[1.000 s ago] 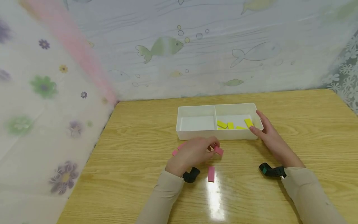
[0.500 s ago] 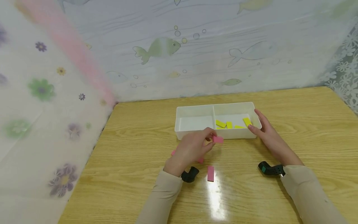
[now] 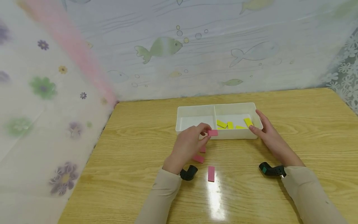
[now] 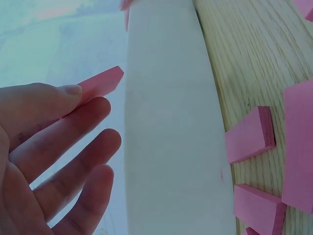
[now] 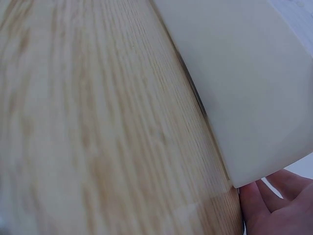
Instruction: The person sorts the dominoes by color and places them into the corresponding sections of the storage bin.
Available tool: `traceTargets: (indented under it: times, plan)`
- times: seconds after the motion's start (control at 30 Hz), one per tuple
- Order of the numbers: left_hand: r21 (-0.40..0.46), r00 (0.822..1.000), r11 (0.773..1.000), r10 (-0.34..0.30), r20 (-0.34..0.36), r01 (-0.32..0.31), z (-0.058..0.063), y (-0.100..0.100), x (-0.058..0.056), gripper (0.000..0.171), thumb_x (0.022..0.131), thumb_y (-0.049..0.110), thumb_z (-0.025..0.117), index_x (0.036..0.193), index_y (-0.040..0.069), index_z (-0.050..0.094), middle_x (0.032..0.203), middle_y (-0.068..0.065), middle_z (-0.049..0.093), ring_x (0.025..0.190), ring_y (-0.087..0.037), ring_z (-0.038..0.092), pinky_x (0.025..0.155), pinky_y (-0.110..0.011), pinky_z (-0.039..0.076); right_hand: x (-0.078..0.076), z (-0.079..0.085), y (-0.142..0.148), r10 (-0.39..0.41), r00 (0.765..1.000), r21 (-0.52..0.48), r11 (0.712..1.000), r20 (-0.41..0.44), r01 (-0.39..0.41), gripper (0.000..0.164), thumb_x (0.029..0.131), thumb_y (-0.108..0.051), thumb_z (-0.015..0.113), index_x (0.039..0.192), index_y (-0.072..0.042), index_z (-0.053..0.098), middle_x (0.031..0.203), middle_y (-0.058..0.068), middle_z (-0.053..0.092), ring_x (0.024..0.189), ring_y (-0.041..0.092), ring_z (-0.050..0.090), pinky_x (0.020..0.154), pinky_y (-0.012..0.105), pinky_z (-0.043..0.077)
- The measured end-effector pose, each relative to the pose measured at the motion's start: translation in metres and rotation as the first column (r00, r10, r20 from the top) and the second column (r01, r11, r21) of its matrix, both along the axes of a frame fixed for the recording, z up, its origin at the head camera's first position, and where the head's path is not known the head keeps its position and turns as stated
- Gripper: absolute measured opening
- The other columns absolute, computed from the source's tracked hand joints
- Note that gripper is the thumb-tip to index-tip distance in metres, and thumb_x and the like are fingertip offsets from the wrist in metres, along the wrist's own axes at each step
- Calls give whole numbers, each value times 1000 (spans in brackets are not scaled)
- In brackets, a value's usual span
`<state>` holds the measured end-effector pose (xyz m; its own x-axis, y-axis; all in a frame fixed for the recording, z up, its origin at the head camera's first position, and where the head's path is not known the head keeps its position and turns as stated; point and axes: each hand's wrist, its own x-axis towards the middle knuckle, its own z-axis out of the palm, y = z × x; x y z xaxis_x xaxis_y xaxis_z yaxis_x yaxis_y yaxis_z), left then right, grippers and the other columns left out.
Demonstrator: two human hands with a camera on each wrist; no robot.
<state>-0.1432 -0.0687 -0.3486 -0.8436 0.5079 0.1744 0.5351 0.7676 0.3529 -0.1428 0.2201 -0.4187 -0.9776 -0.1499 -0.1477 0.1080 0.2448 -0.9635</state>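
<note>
My left hand [image 3: 190, 144] pinches a flat pink block [image 3: 213, 133] between thumb and index finger. It holds the block at the front wall of a white divided box [image 3: 237, 134], near the divider. In the left wrist view the pinched block [image 4: 101, 83] is beside the rim, with the other fingers loosely bent. At the box's right end my right hand [image 3: 272, 140] grips it, thumb over the front rim and fingers around the end. Flat yellow blocks [image 3: 230, 125] lie in the right compartment. My left hand hides part of the left one.
One pink block [image 3: 211, 174] lies on the wooden table nearer me. More pink blocks [image 3: 198, 158] lie beside and partly under my left hand. Patterned sheets [image 3: 167, 74] hang behind the table and at its left.
My left hand has lifted the pink block off the table up to the box's front rim, then shifted slightly left. My right hand has stayed on the box's end.
</note>
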Motion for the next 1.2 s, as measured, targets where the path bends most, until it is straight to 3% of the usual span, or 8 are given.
traceTargets:
  times: [0.5, 0.77, 0.97, 1.2]
  plan:
    - [52, 998, 998, 37, -60, -34, -3, -9, -5, 21, 83, 25, 64, 103, 20, 61, 96, 8, 60, 87, -8, 54, 65, -19, 44, 0, 0, 0, 0, 1000, -5, 1000, 5, 0, 71, 91, -36, 47, 140, -43, -4, 145, -4, -19, 131, 38, -7, 98, 62, 9]
    - [54, 999, 997, 50, 20, -51, -4, -14, -9, 22, 85, 28, 61, 106, 19, 60, 99, 7, 58, 91, -10, 52, 72, -22, 45, 1, 0, 0, -2, 1000, -2, 1000, 7, 2, 70, 91, -37, 48, 139, -44, -3, 146, -4, -19, 131, 37, -9, 98, 62, 9]
    - [110, 997, 991, 69, 28, -71, -3, -16, -11, 22, 84, 24, 62, 105, 18, 59, 98, 6, 58, 92, -12, 54, 72, -22, 46, 1, 0, -1, -1, 1000, -17, 1000, 6, 1, 70, 92, -36, 48, 139, -44, -3, 145, -4, -19, 131, 36, -10, 98, 62, 9]
    - [51, 993, 994, 91, 68, -95, -5, -18, -12, 23, 86, 27, 60, 107, 20, 59, 101, 8, 57, 95, -10, 51, 76, -25, 44, 1, 0, -1, -2, 1000, -25, 1000, 7, 3, 70, 92, -35, 48, 139, -43, -3, 145, -5, -19, 131, 34, -12, 98, 61, 8]
